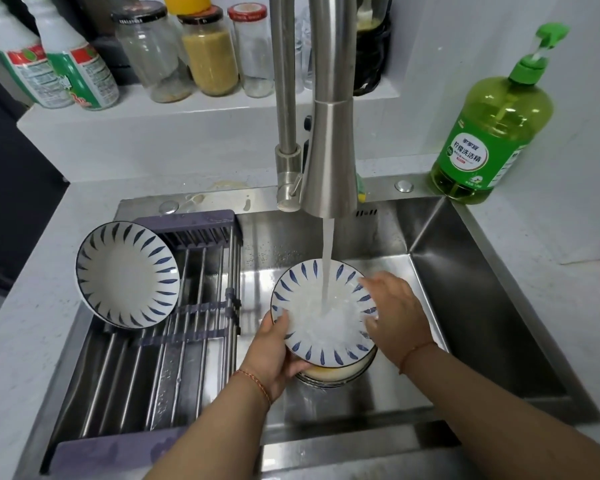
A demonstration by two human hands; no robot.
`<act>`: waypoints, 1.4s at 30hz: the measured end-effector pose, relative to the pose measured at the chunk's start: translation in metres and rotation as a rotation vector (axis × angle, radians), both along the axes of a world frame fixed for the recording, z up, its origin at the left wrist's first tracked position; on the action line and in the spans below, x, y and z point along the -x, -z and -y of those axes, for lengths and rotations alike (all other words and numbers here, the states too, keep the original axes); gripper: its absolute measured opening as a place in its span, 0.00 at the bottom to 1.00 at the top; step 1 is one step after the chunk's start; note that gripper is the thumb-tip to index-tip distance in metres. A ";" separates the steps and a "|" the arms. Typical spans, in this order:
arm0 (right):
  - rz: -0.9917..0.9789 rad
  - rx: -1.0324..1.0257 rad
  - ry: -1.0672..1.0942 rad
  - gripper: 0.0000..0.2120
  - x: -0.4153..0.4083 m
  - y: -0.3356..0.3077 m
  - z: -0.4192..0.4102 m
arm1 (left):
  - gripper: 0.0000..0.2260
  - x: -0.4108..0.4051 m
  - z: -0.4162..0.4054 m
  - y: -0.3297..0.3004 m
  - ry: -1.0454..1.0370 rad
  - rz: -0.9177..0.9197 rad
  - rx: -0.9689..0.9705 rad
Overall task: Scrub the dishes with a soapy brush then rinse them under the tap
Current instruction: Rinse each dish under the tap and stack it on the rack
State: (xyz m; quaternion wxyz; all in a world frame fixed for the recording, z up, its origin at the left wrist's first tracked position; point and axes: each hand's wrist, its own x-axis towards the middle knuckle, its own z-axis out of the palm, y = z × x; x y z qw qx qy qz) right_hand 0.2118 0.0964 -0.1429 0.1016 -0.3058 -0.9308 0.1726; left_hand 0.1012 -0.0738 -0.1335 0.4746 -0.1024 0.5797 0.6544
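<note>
A white bowl with blue leaf marks [312,327] is held over the steel sink [482,306] under the running tap [329,168]. Water pours into its middle and foams there. My left hand [274,355] grips the bowl's near left rim, thumb inside. My right hand [395,313] lies on the right rim with its fingers reaching into the bowl. A second bowl of the same pattern [129,275] leans tilted on the drying rack [174,358] at the left. No brush is in view.
Under the held bowl another dish with a yellowish inside [340,372] sits in the sink. A green dish soap bottle [489,126] stands at the sink's back right corner. Jars [208,50] and bottles [80,64] line the shelf behind the tap.
</note>
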 end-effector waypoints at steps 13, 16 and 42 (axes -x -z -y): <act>0.343 0.409 -0.548 0.27 0.032 -0.025 0.064 | 0.17 -0.017 -0.003 -0.001 0.050 -0.084 -0.021; 0.417 0.247 -0.459 0.29 0.041 -0.006 0.041 | 0.14 -0.020 -0.004 -0.005 0.044 -0.079 -0.032; 0.442 0.149 -0.321 0.31 0.031 -0.022 0.034 | 0.14 -0.014 0.002 -0.027 0.023 -0.145 -0.010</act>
